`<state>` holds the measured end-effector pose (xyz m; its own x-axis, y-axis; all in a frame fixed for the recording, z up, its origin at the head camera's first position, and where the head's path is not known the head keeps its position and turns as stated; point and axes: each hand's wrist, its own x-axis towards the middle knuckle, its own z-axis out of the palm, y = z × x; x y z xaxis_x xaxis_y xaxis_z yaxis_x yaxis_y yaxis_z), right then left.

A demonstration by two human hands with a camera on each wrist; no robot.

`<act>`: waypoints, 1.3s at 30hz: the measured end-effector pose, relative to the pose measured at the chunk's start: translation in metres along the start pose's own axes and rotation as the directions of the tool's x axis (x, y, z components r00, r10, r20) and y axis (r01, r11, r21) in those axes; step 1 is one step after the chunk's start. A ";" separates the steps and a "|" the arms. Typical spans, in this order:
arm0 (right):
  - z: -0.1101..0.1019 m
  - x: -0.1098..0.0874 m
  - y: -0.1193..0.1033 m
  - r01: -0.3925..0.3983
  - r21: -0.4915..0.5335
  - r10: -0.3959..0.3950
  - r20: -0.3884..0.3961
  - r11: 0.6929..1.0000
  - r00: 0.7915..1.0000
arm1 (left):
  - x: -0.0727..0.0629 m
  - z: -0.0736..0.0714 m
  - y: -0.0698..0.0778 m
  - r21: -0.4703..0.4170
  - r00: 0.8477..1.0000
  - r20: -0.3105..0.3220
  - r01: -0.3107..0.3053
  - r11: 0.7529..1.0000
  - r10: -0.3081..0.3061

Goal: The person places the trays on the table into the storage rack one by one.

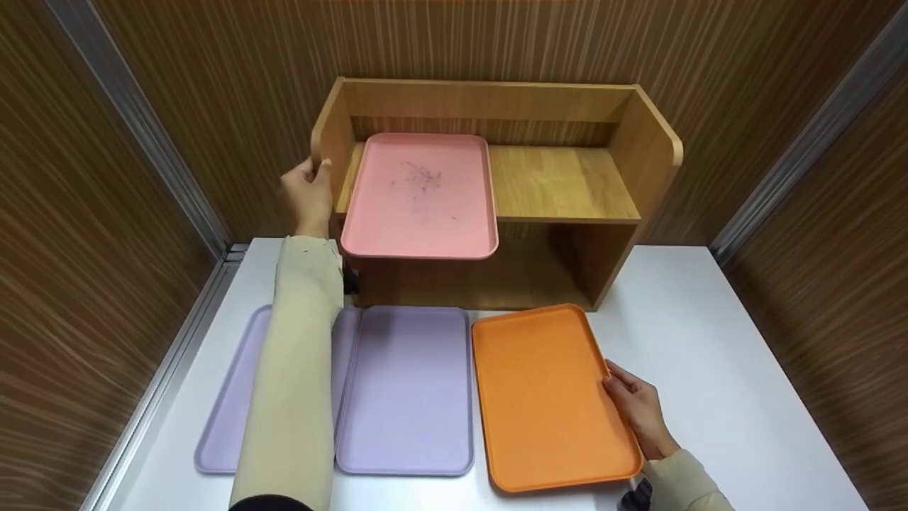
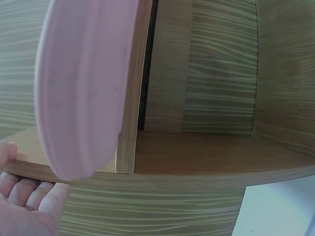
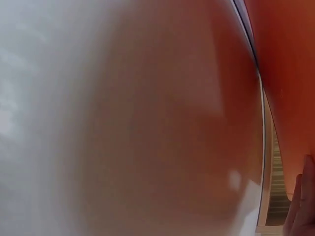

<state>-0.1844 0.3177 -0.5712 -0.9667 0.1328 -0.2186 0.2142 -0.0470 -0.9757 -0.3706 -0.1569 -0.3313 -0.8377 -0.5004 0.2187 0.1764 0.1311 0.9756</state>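
Observation:
My left hand [image 1: 309, 193] grips the left side panel of a small wooden shelf [image 1: 567, 181]. In the left wrist view, the thumb and fingers of that hand [image 2: 29, 206] lie on either side of the panel's edge. A pink tray [image 1: 425, 206] with dark marks lies on the shelf's upper board, its front end jutting past the edge. At the lower right, my right hand [image 1: 638, 408] holds an orange tray [image 1: 553, 397] by its right rim, thumb on top. The right wrist view shows the underside of the orange tray [image 3: 290, 88] raised off the table.
Two lilac trays lie on the white table [image 1: 709, 369]: one in the middle [image 1: 408, 397], another at the left [image 1: 230, 419], partly hidden under my left sleeve. Wood-patterned walls [image 1: 496, 35] enclose the table at the back and both sides.

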 end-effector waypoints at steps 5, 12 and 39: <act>0.000 -0.003 -0.008 0.004 0.000 -0.004 -0.012 1.000 1.000 | 0.000 -0.001 0.000 0.029 1.000 -0.003 -0.007 1.000 0.007; -0.006 -0.007 -0.026 -0.005 0.023 0.006 -0.021 1.000 1.000 | -0.002 -0.003 0.002 0.043 0.999 0.034 0.038 0.998 -0.039; -0.028 -0.039 -0.137 -0.007 0.219 0.003 0.020 0.976 1.000 | -0.002 -0.003 0.000 0.027 0.999 0.033 0.004 1.000 -0.005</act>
<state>-0.1717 0.3471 -0.4294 -0.9687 0.1126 -0.2213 0.1855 -0.2641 -0.9465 -0.3676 -0.1580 -0.3313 -0.8554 -0.4721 0.2129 0.1589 0.1520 0.9755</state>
